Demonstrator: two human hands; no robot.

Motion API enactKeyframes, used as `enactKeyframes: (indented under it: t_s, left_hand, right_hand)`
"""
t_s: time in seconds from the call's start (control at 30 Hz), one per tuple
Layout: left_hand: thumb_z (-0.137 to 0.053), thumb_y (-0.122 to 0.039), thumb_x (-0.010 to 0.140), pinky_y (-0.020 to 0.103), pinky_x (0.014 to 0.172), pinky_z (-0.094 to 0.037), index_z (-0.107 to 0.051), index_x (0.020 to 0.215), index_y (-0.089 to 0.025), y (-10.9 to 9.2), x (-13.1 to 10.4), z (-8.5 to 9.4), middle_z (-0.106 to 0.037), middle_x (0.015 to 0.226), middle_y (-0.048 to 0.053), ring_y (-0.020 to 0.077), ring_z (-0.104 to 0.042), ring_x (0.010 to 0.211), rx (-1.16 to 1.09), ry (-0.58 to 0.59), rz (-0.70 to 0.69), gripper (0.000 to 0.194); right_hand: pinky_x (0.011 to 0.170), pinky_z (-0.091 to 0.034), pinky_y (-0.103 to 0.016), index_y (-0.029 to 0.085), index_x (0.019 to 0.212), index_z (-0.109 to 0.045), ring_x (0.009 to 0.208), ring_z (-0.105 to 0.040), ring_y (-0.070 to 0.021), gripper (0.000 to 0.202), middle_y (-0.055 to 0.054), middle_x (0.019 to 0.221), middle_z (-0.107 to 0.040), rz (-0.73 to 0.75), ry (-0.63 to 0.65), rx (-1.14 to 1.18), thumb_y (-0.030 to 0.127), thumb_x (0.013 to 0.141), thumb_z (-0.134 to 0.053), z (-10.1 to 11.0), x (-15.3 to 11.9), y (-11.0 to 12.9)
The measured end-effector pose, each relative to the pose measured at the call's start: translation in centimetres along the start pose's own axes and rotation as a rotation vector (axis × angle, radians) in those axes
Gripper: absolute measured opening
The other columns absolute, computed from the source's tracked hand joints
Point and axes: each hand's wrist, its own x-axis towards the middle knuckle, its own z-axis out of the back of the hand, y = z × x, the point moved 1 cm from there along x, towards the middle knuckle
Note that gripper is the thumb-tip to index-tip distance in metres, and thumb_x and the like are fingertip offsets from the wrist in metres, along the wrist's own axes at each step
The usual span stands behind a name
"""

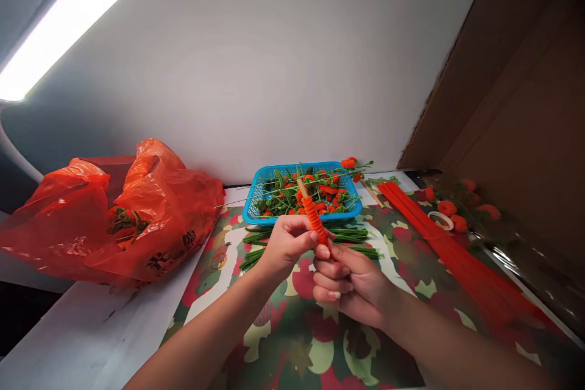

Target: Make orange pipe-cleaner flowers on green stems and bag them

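An orange pipe cleaner (313, 217) is wound in tight coils around a thin wooden stick (301, 186), whose bare tip points up and away from me. My left hand (292, 242) pinches the coil from the left between thumb and fingers. Around the coil's lower end, my right hand (347, 280) is closed with its fingers curled, hiding the rest of the stick. Just beyond both hands lie green pipe cleaners (361, 235) in bundles. Behind them stands a blue basket (256, 217) with orange fuzzy flowers (329, 189) and green stems in it.
A red plastic bag (183, 195) with green and orange pieces inside sits at the left. On the right lie a long bundle of red-orange pipe cleaners (434, 237), a roll of tape (440, 220) and loose orange flowers (458, 223). A cardboard wall (516, 103) rises at the right.
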Motion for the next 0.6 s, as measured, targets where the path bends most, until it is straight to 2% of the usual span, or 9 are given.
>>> enactKeyframes:
  t_s: [0.1, 0.2, 0.4, 0.6]
  left_hand:
    - [-0.079, -0.044, 0.060, 0.022, 0.049, -0.041, -0.066, 0.058, -0.012, -0.05, 0.04, -0.19, -0.061, 0.049, 0.002, 0.0101, -0.051, 0.044, -0.041, -0.021, 0.032, 0.034]
    - [-0.078, -0.042, 0.061, 0.021, 0.047, -0.038, -0.063, 0.055, -0.013, 0.00, 0.07, -0.32, -0.061, 0.046, 0.002, 0.0111, -0.052, 0.045, -0.048, -0.039, 0.051, 0.033]
    - [-0.073, -0.037, 0.064, 0.026, 0.057, -0.046, -0.062, 0.054, -0.014, 0.30, 0.06, -0.33, -0.063, 0.048, 0.003, 0.0139, -0.056, 0.050, -0.006, -0.085, 0.061, 0.027]
    - [-0.069, -0.029, 0.065, 0.023, 0.053, -0.043, -0.059, 0.051, -0.014, 0.16, 0.00, -0.66, -0.057, 0.044, -0.001, 0.0102, -0.049, 0.045, -0.001, -0.131, 0.104, 0.023]
  right_hand:
    - [0.050, -0.029, -0.017, 0.013, 0.079, -0.055, 0.043, -0.016, -0.0034, 0.018, 0.011, 0.051, -0.025, 0.030, -0.054, -0.045, 0.027, 0.086, -0.063, -0.13, 0.09, -0.04]
    - [0.050, -0.028, -0.017, 0.014, 0.076, -0.054, 0.043, -0.015, -0.0034, 0.022, 0.011, 0.051, -0.024, 0.038, -0.088, -0.088, 0.030, 0.084, -0.066, -0.34, 0.14, 0.03]
    - [0.049, -0.026, -0.019, 0.016, 0.075, -0.051, 0.043, -0.014, -0.0037, 0.029, 0.011, 0.051, -0.021, 0.085, -0.179, -0.170, 0.038, 0.082, -0.067, -0.49, 0.26, 0.04]
    - [0.049, -0.027, -0.020, 0.016, 0.075, -0.051, 0.043, -0.014, -0.0034, 0.028, 0.011, 0.052, -0.025, 0.138, -0.249, -0.211, 0.037, 0.081, -0.068, -0.23, 0.38, -0.32]
